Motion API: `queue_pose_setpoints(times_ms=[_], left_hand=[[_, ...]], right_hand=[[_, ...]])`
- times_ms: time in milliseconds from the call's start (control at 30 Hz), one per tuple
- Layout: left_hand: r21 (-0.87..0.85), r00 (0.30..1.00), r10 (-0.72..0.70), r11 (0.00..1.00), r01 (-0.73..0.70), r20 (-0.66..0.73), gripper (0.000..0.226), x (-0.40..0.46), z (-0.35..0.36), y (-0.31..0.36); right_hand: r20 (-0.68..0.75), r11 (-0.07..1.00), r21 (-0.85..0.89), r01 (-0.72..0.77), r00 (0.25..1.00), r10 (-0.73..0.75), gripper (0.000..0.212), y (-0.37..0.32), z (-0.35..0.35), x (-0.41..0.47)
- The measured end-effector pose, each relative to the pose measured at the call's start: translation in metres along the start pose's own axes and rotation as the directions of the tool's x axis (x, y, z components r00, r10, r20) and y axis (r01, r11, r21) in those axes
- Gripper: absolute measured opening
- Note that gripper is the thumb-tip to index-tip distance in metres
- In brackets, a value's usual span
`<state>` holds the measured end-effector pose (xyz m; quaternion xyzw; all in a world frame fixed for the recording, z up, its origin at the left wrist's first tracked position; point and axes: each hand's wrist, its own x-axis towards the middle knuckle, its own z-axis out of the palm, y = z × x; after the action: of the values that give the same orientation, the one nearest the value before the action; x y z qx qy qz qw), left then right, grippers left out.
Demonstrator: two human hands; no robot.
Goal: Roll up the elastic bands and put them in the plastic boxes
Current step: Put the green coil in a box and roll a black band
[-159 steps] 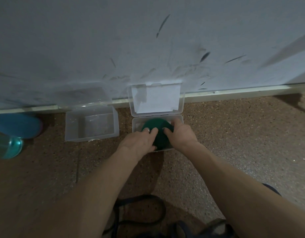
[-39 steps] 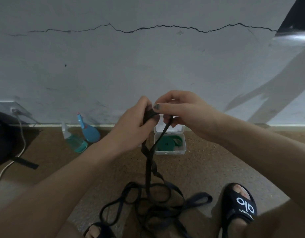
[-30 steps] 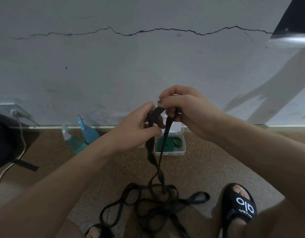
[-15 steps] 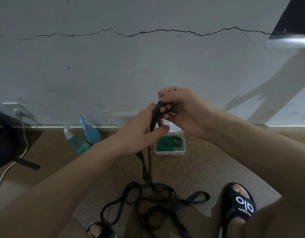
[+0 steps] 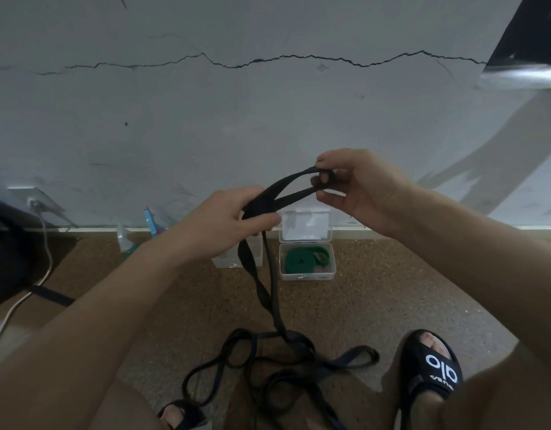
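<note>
Black elastic band [image 5: 269,293]: top end held up at centre frame, rest hanging down and lying in loose tangled loops on the floor [image 5: 361,299] at lower centre. Looped end pinched by the right hand [image 5: 358,187], thumb and curled fingers closed on a small first turn right of centre. Two strands running down-left from there into the left hand [image 5: 234,218], fingers curled round them just left of centre. Band thus spanning both hands, taut between them, slack below.

Likely trouble: twists in the hanging length, plainly visible below the left hand, feeding into the roll and making it lumpy or too fat for a box. Tangled loops on the floor snagging on each other or on the black sandal [image 5: 429,367] at lower right while drawn up. First turn springing open if the right pinch loosens, elastic being springy.

Behind the hands, by the wall: open plastic box [image 5: 307,276] already holding a rolled green band [image 5: 299,259]; second clear box [image 5: 237,256] just left of it, largely hidden by the left hand and band, contents impossible to tell.
</note>
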<state>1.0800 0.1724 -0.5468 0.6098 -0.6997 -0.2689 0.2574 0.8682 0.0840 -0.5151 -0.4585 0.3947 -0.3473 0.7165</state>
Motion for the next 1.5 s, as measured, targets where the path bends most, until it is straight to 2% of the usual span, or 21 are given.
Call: queue_pose_setpoints(times_ms=[67,200,333,467,600,667,733,833,1000,1067,1167,1300,1500], left_hand=[[0.038,1.000,0.005,0.999,-0.006,0.001,0.024,-0.001,-0.001,-0.002],[0.108,1.000,0.022,0.994,-0.024,0.022,0.020,-0.003,0.005,-0.004],[0.170,0.997,0.031,0.984,-0.043,0.075,0.012,-0.002,0.011,-0.004],[0.263,0.995,0.051,0.962,-0.072,0.086,0.008,0.000,0.012,-0.004],[0.335,0.994,0.090,0.936,-0.108,0.070,0.011,0.002,0.014,-0.004],[0.245,0.994,0.076,0.965,-0.092,0.074,0.015,0.001,0.015,-0.002],[0.053,0.997,0.021,0.998,-0.025,0.078,0.023,-0.001,0.017,0.002],[-0.066,0.994,0.000,0.998,0.008,0.113,0.020,-0.004,0.020,0.010],[-0.255,0.989,-0.016,0.966,0.053,0.148,0.022,-0.004,0.016,0.015],[-0.246,0.994,-0.001,0.969,0.027,0.105,0.027,-0.004,0.015,0.017],[-0.120,0.998,0.038,0.992,-0.032,0.053,0.029,-0.004,0.015,0.017],[-0.200,0.996,0.023,0.980,-0.006,0.086,0.024,-0.005,0.010,0.015],[-0.128,0.996,0.053,0.991,-0.044,0.071,0.033,-0.008,0.008,0.017]], right_hand=[[-0.003,0.998,-0.053,-0.022,1.000,0.022,0.004,0.002,-0.004,0.002],[0.044,0.965,-0.232,-0.119,0.990,0.132,0.016,0.007,-0.008,-0.001],[0.064,0.963,-0.196,-0.187,0.977,0.202,0.018,0.008,-0.005,-0.007],[0.106,0.940,-0.260,-0.220,0.961,0.254,0.030,0.005,-0.005,-0.011],[0.122,0.927,-0.252,-0.279,0.941,0.316,0.023,0.007,-0.004,-0.015],[0.134,0.942,-0.237,-0.236,0.953,0.272,0.021,0.007,-0.004,-0.014],[0.115,0.953,-0.253,-0.169,0.972,0.203,0.009,0.006,-0.003,-0.013],[0.105,0.943,-0.318,-0.096,0.985,0.136,0.020,0.008,-0.003,-0.012],[0.126,0.928,-0.372,-0.011,0.990,0.062,0.024,0.007,-0.001,-0.014],[0.127,0.915,-0.402,0.020,0.991,0.035,0.025,0.006,0.000,-0.015],[0.140,0.894,-0.446,0.048,0.990,0.017,0.025,0.007,0.002,-0.015],[0.118,0.884,-0.464,0.061,0.993,-0.006,0.021,0.006,-0.002,-0.014],[0.161,0.879,-0.472,0.073,0.987,0.004,0.021,0.009,-0.001,-0.014]])
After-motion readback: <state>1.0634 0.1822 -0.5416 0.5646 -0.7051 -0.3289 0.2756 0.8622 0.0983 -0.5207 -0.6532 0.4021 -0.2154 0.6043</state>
